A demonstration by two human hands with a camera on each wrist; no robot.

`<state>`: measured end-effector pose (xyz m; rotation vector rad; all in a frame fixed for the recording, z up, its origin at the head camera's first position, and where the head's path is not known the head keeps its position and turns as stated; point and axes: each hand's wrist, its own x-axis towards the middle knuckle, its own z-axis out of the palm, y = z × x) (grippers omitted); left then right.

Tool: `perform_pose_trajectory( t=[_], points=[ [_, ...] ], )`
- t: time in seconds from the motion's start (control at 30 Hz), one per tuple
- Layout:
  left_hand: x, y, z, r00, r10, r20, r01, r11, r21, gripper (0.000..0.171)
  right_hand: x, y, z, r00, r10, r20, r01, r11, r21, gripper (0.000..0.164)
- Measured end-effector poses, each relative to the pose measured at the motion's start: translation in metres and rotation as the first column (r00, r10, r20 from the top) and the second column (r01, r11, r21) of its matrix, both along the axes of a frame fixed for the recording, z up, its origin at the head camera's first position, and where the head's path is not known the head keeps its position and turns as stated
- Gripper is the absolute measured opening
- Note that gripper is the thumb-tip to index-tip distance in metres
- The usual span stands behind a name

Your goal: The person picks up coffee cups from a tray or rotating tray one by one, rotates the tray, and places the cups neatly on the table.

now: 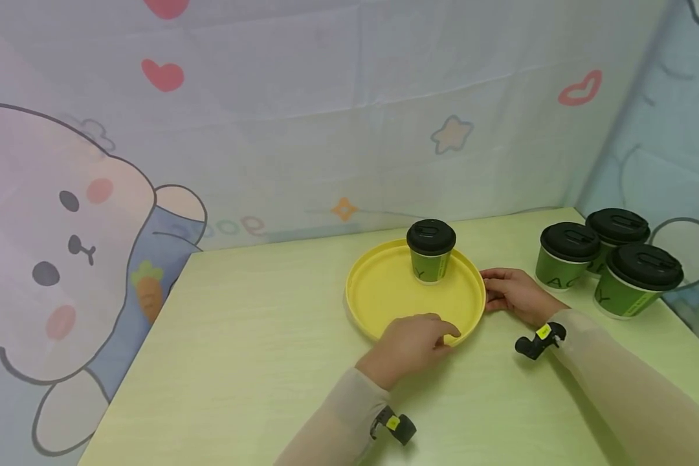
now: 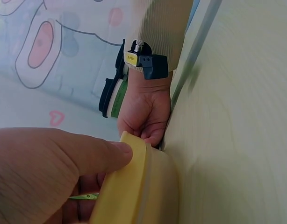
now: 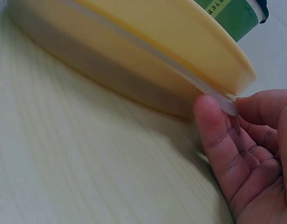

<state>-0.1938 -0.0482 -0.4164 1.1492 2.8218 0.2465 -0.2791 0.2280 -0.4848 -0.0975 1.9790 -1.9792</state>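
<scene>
A round yellow tray (image 1: 378,291) sits on the table with one green paper cup (image 1: 431,262) on it, upright under a black lid. At the tray's front edge, my left hand (image 1: 409,344) grips the rim, its thumb (image 2: 111,156) on the yellow wall and the fingers partly hidden behind it. My right hand (image 1: 518,296) is at the right edge. In the right wrist view its thumb and fingers pinch the edge by a pale strip (image 3: 181,72) that runs beneath the yellow rim (image 3: 218,42).
Three more lidded green cups, a near one (image 1: 635,285), a left one (image 1: 566,255) and a back one (image 1: 616,230), stand at the table's right side. The pale wooden table (image 1: 239,349) meets a printed cloth (image 1: 303,116) at the back.
</scene>
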Motion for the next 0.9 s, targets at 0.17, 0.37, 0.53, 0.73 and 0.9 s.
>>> perform_pose_trajectory(
  t=[0.17,0.37,0.53,0.73,0.9],
  points=[
    [0.001,-0.005,0.002,1.000,0.007,0.024,-0.007,1.000,0.028,0.027,0.001,0.002,-0.001,1.000,0.005,0.006,-0.005,1.000,-0.007,0.042],
    [-0.014,-0.033,0.015,0.987,0.152,-0.051,-0.138,0.967,0.212,0.027,0.000,0.002,-0.002,1.000,0.001,0.014,-0.001,1.000,-0.005,0.042],
    [-0.043,-0.076,0.021,0.892,0.450,0.048,-0.413,0.767,0.492,0.030,0.000,-0.001,0.003,1.000,0.009,0.010,-0.009,1.000,-0.008,0.044],
    [-0.069,-0.107,-0.010,0.725,0.632,0.273,-0.673,0.565,0.477,0.049,0.000,0.000,0.002,1.000,0.004,0.010,-0.004,1.000,-0.008,0.038],
    [-0.076,-0.111,-0.036,0.638,0.587,0.498,-0.769,0.461,0.442,0.058,-0.001,0.001,-0.001,1.000,-0.003,0.015,0.003,1.000,-0.010,0.032]
  ],
)
